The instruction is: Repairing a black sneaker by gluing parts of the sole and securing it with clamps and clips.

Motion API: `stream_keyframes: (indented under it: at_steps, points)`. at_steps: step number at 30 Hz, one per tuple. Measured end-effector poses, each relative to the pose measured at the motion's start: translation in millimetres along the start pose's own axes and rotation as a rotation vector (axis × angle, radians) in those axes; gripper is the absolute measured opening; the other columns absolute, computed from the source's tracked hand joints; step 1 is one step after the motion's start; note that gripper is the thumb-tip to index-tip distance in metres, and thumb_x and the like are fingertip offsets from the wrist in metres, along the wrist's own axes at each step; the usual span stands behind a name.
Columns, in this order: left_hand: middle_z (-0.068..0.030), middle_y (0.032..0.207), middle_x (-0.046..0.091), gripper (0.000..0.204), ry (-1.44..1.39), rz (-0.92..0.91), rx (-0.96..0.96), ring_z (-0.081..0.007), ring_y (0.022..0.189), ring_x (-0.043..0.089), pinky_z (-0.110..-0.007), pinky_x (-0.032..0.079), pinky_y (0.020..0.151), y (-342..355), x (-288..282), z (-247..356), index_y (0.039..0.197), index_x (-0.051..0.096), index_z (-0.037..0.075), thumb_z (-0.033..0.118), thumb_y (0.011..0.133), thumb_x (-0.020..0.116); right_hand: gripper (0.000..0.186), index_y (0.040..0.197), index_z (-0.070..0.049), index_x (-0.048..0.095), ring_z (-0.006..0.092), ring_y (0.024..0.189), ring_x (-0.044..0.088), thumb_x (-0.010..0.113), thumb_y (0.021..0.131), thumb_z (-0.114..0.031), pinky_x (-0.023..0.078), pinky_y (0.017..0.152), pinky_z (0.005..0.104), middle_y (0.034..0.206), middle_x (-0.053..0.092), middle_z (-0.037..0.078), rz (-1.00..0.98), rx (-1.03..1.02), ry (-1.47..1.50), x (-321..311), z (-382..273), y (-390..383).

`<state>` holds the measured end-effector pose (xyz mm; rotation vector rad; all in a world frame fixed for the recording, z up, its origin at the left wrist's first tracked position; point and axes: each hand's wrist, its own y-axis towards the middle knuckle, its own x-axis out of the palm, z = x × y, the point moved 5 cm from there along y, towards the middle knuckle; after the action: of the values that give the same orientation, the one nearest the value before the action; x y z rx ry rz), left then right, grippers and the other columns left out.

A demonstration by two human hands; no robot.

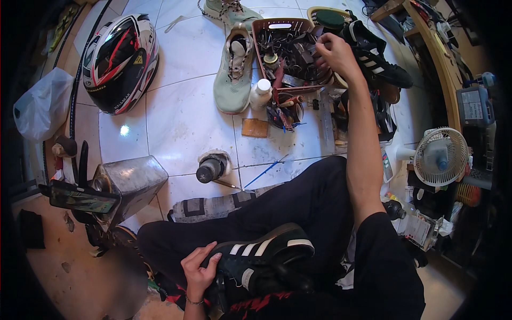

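Observation:
A black sneaker (pixel 250 250) with white side stripes lies sideways across my lap. My left hand (pixel 198 269) grips one end of it, thumb and fingers closed round the edge. At full stretch, my right hand (pixel 336 56) is over the right side of a brown plastic basket (pixel 280 25). Its fingers are curled together, and whatever they hold, if anything, is hidden. Dark scraps and small tools fill the basket. In front of it stand a white bottle (pixel 261 95) and a small holder of tools (pixel 285 113), with an amber block (pixel 255 128) nearby.
A pale green sneaker (pixel 233 74) stands left of the basket, black sneakers (pixel 376 58) right. A helmet (pixel 121 64), metal can (pixel 133 178) and phone (pixel 82 198) are at left. A dark jar (pixel 212 168) sits mid-floor; a fan (pixel 440 156) stands at right.

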<state>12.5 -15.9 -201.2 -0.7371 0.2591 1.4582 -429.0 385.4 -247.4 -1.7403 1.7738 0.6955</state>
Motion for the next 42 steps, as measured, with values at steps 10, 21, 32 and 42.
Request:
stream_keyframes:
  at_steps: [10,21,32,42]
  points:
    - [-0.0181,0.087,0.074,0.027,-0.006,0.006,0.042,-0.0266,0.075,0.073,-0.030,0.055,0.071,2.4,1.2,0.5,0.107,0.076,-0.003,0.004,0.081,0.078,0.021,0.095,0.002,0.064,0.0119,0.067,0.064,0.079,0.085,-0.010,0.052,0.064,0.0281,0.080,0.070,0.007,-0.031,-0.292,-0.109,10.0,8.8,-5.3]
    - [-0.0178,0.086,0.074,0.027,-0.006,0.005,0.039,-0.0266,0.074,0.073,-0.030,0.055,0.070,3.6,0.4,-0.1,0.107,0.076,-0.003,0.005,0.081,0.078,0.026,0.119,0.004,0.065,0.0196,0.094,0.073,0.059,0.105,-0.017,0.059,0.084,0.0322,0.103,0.073,0.010,0.283,-0.383,0.853,0.2,-5.2,-2.5]
    - [-0.0178,0.085,0.074,0.027,-0.003,0.019,0.062,-0.0265,0.073,0.072,-0.031,0.055,0.069,1.6,0.5,2.3,0.106,0.076,-0.002,0.005,0.081,0.078,0.020,0.113,-0.005,0.060,0.0098,0.078,0.068,0.064,0.103,-0.021,0.054,0.070,0.0245,0.093,0.072,0.005,-0.357,-0.192,0.748,-6.8,-35.1,-24.9]
    - [-0.0191,0.092,0.074,0.024,0.038,0.072,0.164,-0.0293,0.079,0.072,-0.033,0.055,0.074,-23.5,6.1,4.3,0.109,0.075,-0.002,0.001,0.085,0.075,0.019,0.119,-0.006,0.056,0.0270,0.095,0.074,0.059,0.105,-0.019,0.064,0.072,0.0404,0.117,0.070,0.014,-0.047,-0.238,1.213,-66.4,-41.4,-137.5]
